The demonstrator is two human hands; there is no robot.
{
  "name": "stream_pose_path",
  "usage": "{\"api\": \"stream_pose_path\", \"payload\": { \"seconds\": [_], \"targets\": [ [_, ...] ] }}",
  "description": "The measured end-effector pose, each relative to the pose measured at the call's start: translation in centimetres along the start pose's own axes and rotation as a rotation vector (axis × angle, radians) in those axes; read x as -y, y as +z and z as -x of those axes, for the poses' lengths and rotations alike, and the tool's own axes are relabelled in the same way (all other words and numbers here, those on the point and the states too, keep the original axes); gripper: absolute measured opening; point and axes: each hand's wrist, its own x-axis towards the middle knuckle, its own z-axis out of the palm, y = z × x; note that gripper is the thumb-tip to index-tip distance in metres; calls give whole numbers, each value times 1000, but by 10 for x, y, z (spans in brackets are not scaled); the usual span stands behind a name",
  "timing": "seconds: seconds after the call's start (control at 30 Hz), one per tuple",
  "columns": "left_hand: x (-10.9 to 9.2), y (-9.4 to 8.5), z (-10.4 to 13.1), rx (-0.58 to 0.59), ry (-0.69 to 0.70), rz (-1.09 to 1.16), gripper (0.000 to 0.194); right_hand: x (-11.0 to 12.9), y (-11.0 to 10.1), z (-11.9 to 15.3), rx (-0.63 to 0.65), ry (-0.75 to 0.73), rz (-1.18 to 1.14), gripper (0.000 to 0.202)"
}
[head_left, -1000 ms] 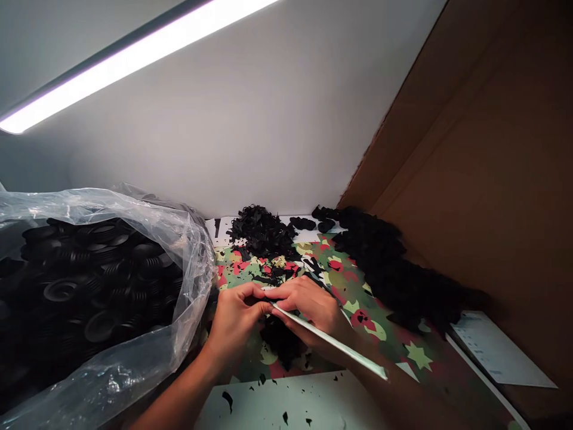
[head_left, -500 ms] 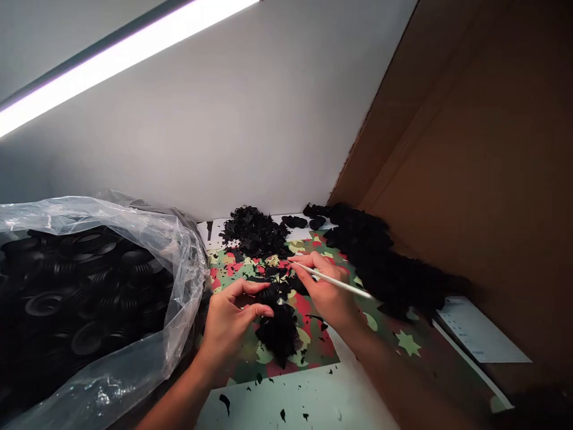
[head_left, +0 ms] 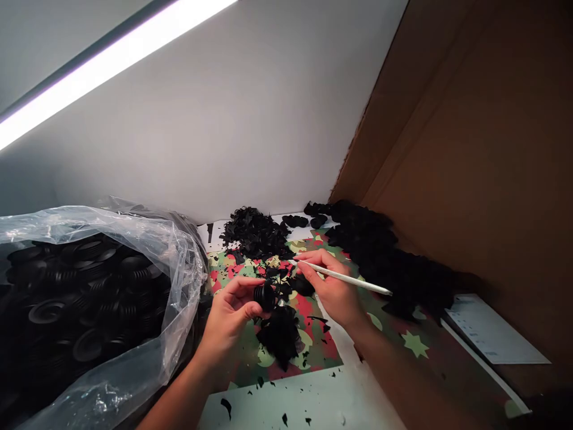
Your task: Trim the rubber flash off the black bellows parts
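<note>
Brown cardboard [head_left: 470, 167] is seen slanting up along the right side. On the left, black ribbed parts [head_left: 89, 298] are held in a clear plastic bag [head_left: 190, 269]. Between them, a camouflage-patterned sheet [head_left: 322, 352] is littered with black scraps, and its right side is bordered by a long dark heap [head_left: 380, 257]. A smaller pile of black shreds [head_left: 255, 230] is gathered beyond the hands. The white stick [head_left: 353, 280] is pinched by the right hand [head_left: 338, 295] near its far end, its other end slanting back over the wrist. A single black ribbed piece [head_left: 263, 295] is pinched between thumb and fingers of the left hand [head_left: 226, 313], on the side facing the right hand, apart from the stick, just above a black clump [head_left: 280, 337].
</note>
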Motion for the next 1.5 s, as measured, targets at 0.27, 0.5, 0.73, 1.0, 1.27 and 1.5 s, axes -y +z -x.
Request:
{"api": "stream_pose_path", "payload": {
  "seconds": [0.27, 0.5, 0.73, 1.0, 1.27, 1.5],
  "targets": [
    [-2, 0, 1, 26, -135, 229, 52, -3, -2, -5, -33, 187, -119, 40],
    [0, 1, 7, -67, 59, -199, 44, 6, 0, 0, -2, 110, -88, 36],
    [4, 2, 10, -108, 206, -327, 78, 0, -9, -5, -231, 28, -31, 34],
    [7, -2, 11, -66, 282, -483, 49, -6, -8, -4, -192, -40, -36, 23],
    [6, -2, 11, -56, 224, -492, 21, 10, 2, 12, 63, -58, -89, 23],
    [14, -5, 8, -66, 222, -509, 23, 24, 9, 26, 321, -250, -52, 13]
  ]
}}
